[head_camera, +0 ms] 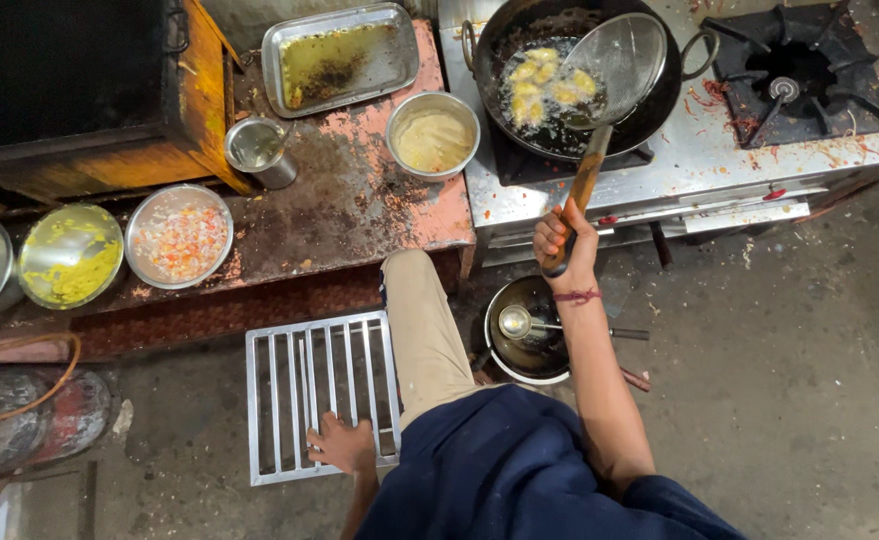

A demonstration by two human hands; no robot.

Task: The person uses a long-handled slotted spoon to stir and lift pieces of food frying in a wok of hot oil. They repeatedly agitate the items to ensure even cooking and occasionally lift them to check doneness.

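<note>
black wok [659, 100] on stove holding oil and yellow fritters [544, 80]; right hand [564, 240] clenching skimmer [614, 60] handle over it; left hand [344, 445] resting flat on metal rack [289, 400]; steel bowl [433, 135] holding batter.

Black wok [659, 95], yellow fritters [539, 85], orange-brown handle [584, 185], silver rack [299, 400].

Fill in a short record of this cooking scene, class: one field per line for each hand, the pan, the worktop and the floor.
Right hand: grips the wooden handle of a mesh skimmer held over the wok
Left hand: rests on a metal rack lying on the floor
Wok: dark, on the stove, yellow fritters in oil
Worktop: bowl of batter, greasy tray, metal cup, bowl of chopped vegetables
Floor: pot with a ladle below the stove
</note>
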